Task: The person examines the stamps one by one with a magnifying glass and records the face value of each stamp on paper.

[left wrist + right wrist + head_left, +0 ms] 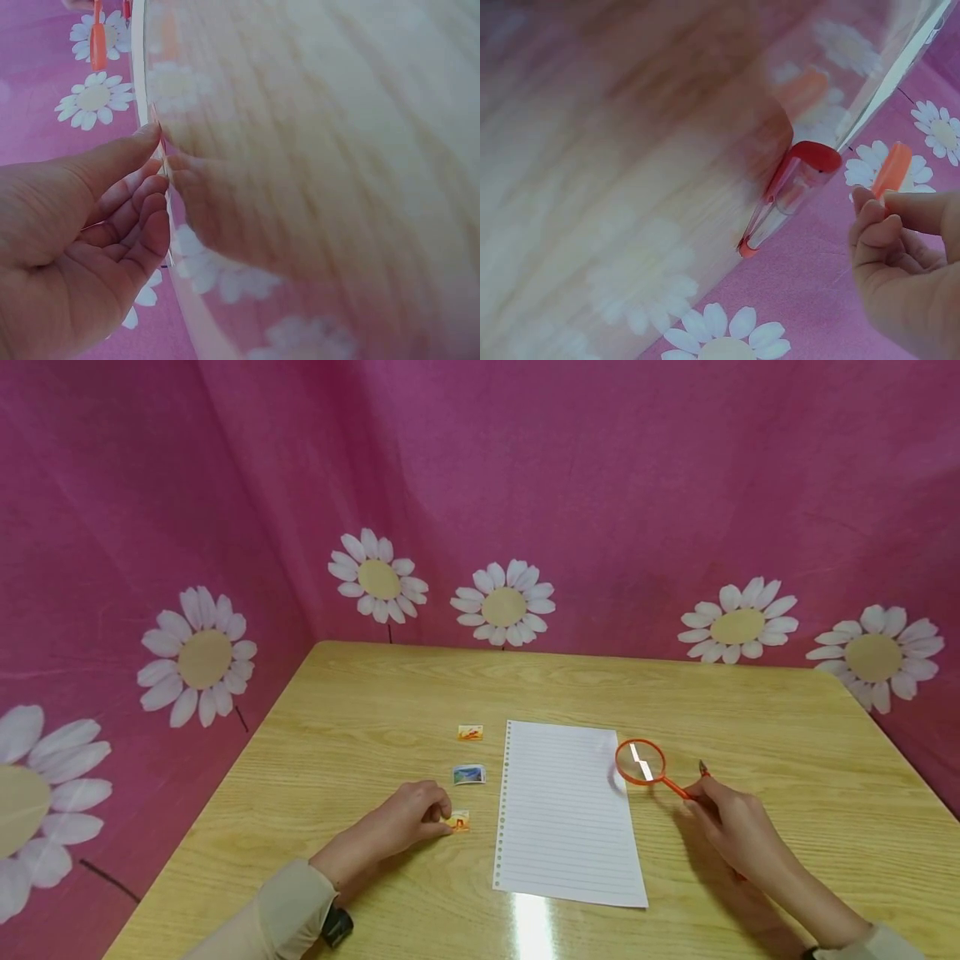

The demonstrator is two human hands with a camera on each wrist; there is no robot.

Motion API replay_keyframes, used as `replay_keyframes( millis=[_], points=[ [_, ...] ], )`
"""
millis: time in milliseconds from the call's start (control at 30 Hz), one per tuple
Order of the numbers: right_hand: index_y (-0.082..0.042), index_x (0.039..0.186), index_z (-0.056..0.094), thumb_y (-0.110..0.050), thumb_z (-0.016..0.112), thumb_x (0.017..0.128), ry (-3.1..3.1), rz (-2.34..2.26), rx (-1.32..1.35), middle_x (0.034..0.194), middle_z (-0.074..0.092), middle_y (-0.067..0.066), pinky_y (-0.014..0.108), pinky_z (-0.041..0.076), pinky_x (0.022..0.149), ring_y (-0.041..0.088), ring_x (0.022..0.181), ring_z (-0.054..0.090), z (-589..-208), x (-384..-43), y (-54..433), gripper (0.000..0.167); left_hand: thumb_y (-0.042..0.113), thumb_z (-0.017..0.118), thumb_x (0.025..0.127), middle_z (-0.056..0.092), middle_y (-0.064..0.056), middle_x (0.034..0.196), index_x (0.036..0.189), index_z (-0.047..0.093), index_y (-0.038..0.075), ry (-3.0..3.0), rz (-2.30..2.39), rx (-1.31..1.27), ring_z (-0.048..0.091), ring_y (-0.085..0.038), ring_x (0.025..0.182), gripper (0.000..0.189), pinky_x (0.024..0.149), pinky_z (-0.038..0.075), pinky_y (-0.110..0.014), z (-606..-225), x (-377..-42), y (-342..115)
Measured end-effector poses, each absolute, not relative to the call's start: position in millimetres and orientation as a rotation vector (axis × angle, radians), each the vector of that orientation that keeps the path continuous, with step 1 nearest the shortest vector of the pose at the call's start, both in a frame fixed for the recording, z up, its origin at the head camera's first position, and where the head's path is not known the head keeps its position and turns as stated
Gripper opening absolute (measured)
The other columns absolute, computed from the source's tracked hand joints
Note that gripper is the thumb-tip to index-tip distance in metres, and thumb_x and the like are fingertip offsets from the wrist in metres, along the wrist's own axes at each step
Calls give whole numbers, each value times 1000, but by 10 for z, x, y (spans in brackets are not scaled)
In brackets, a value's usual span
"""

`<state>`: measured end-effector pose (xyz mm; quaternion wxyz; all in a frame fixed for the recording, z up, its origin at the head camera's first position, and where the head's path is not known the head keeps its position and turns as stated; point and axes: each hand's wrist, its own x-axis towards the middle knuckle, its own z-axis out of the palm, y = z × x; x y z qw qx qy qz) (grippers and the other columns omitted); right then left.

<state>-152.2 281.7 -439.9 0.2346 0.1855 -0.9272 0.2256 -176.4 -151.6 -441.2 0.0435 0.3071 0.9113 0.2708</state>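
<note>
Beside the left edge of a lined loose-leaf sheet (567, 814), my left hand (401, 817) pinches the left edge of an orange-and-yellow stamp (460, 821) at the table top. From the left wrist view, the thumb and curled fingers of that hand (97, 217) meet at the table surface, and the stamp shows only as a thin edge. My right hand (738, 827) grips the handle of an orange magnifying glass (678, 788), its lens overlapping the sheet's right edge. Below this hand lies a clear pen with red ends (787, 196), mostly covered in the head view.
Two more stamps lie in a column above the left hand: a blue-green one (468, 774) and a yellow-orange one (470, 733). The wood-grain table (360, 710) is glossy and reflects light near its front. A pink curtain (600, 485) with daisies surrounds its back and sides.
</note>
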Motion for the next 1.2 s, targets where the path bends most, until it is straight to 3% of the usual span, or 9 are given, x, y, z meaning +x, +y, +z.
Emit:
replay_keyframes(
  millis=[333,1200],
  points=[
    [-8,86,68,15,77,67,-2446,608,653,75,68,-3,8,39,56,-7,67,47,-4412,-1491,2833,31,13,76,84,55,-1,77,85,63,6,2782,831,959,46,-5,70,14,63,41,-16,-4408,-1759,-1520],
    [-10,93,67,16,77,66,-2430,654,784,79,65,-6,8,38,59,-7,70,45,-4405,-1422,2819,39,14,76,83,55,-1,76,85,63,6,2805,812,977,46,-5,69,15,63,41,-16,-4426,-1767,-1516]
  ],
)
